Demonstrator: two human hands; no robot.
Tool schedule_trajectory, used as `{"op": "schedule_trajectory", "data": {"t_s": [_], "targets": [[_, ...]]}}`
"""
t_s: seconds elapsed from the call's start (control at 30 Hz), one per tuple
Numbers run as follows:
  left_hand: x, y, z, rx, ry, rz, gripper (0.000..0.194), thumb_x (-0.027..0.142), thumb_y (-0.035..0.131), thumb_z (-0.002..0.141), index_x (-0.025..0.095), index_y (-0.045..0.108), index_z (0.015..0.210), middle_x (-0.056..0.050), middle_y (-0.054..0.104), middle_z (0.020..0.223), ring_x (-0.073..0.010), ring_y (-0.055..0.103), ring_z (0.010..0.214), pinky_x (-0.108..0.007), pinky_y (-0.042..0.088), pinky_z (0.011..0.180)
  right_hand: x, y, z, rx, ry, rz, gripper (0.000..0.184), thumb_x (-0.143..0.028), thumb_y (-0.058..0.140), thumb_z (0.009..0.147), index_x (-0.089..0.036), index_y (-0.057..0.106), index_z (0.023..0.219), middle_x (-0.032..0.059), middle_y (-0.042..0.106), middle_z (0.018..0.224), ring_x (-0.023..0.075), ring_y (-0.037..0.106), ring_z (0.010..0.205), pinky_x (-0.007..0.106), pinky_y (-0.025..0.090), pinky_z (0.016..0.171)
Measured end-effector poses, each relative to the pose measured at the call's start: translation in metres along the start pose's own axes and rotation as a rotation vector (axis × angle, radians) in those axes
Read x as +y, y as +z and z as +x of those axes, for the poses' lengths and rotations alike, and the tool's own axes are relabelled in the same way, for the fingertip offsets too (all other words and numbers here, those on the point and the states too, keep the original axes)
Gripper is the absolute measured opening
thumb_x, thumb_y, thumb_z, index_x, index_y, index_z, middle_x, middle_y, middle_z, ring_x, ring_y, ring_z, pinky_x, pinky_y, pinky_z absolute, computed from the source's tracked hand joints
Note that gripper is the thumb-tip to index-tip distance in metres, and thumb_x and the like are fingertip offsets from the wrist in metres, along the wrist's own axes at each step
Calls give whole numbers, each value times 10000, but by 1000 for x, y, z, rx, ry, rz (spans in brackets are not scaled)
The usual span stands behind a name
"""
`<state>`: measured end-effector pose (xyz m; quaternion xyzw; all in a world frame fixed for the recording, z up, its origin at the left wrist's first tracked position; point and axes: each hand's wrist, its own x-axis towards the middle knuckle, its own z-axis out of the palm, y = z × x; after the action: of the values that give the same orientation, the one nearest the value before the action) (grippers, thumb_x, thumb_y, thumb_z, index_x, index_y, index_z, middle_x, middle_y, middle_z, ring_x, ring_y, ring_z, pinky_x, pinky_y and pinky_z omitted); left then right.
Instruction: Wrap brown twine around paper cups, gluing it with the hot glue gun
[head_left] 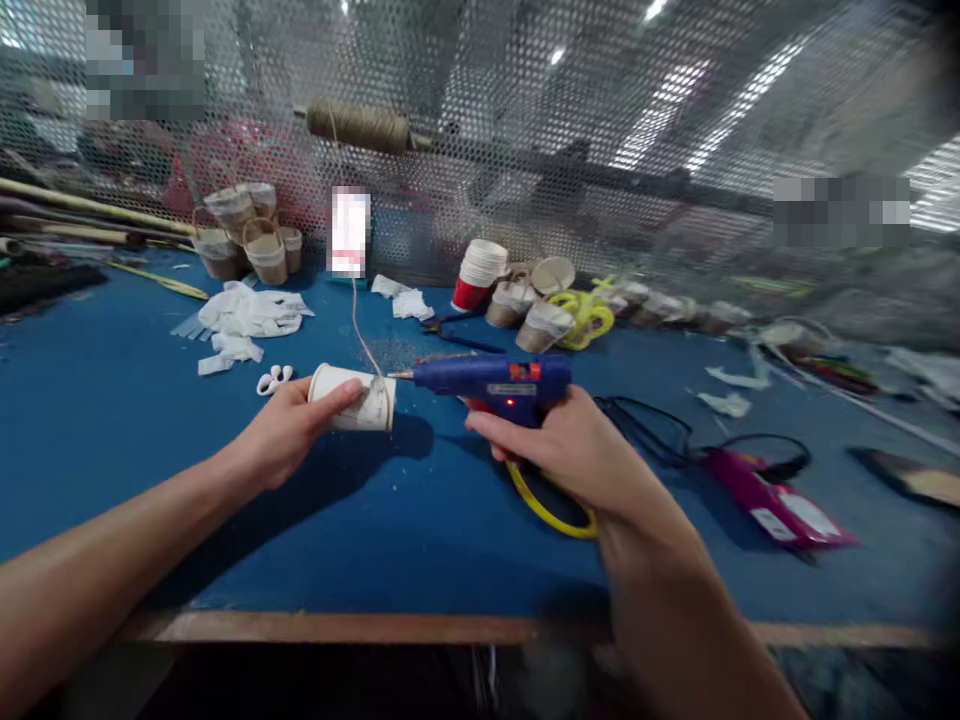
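Note:
My left hand (289, 435) is closed around a white paper cup (352, 400) lying on its side in the air, its end toward the right. A strand of twine (360, 330) runs down from above and wraps round the cup near that right end. In my right hand (551, 435) is a blue glue gun (487, 378) with a small red light lit. Its metal nozzle points left and is at the cup's right end, by the twine; whether it touches I cannot tell. The fingers round the handle are partly hidden.
A twine spool (358, 125) hangs on the mesh (480, 80) behind the table. Twine-covered cups (266, 250), stacked paper cups (480, 270), pliers (457, 330) and white scraps (251, 310) lie toward the back. A yellow-handled tool (551, 505), dark cable (652, 440) and magenta packet (776, 500) lie right.

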<state>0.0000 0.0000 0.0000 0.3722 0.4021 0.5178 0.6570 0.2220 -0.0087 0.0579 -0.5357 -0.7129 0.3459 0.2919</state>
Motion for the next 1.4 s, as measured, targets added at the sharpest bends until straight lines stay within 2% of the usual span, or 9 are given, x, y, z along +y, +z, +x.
{"op": "schedule_trajectory", "data": {"t_s": [0.27, 0.47, 0.9, 1.2, 1.4], "targets": [[1, -3, -1, 15, 11, 25, 193, 274, 710, 649, 104, 685, 737, -48, 691, 689, -124, 581, 674, -223, 418, 672, 3, 0, -8, 32, -34, -210, 253, -389, 600, 702, -188, 523, 568, -25, 562, 465, 126, 535, 458, 245, 429, 455], [1, -3, -1, 18, 19, 49, 197, 280, 686, 674, 98, 680, 748, -69, 698, 732, -144, 590, 712, -251, 416, 722, 5, 1, -8, 59, -49, -299, 250, -404, 594, 697, -196, 523, 579, -33, 563, 486, 130, 522, 464, 256, 430, 472], [2, -1, -2, 15, 13, 48, 185, 275, 674, 688, 101, 681, 749, -66, 701, 727, -137, 600, 699, -238, 431, 713, 2, 3, -10, 64, -67, -330, 246, -402, 575, 702, -188, 527, 590, -28, 552, 504, 132, 515, 473, 251, 419, 453], [4, 1, -4, 40, 4, 56, 178, 285, 674, 680, 110, 667, 714, -64, 695, 722, -137, 597, 671, -252, 440, 696, 3, 2, -12, 72, -74, -423, 248, -437, 555, 710, -194, 603, 698, -12, 571, 576, 180, 547, 579, 299, 459, 549], [4, 0, -4, 40, 4, 72, 202, 303, 679, 673, 109, 672, 729, -64, 696, 735, -138, 599, 668, -258, 437, 699, -2, 1, -13, 62, -40, -403, 238, -422, 561, 696, -192, 588, 643, -15, 562, 548, 184, 549, 573, 285, 448, 511]]}}
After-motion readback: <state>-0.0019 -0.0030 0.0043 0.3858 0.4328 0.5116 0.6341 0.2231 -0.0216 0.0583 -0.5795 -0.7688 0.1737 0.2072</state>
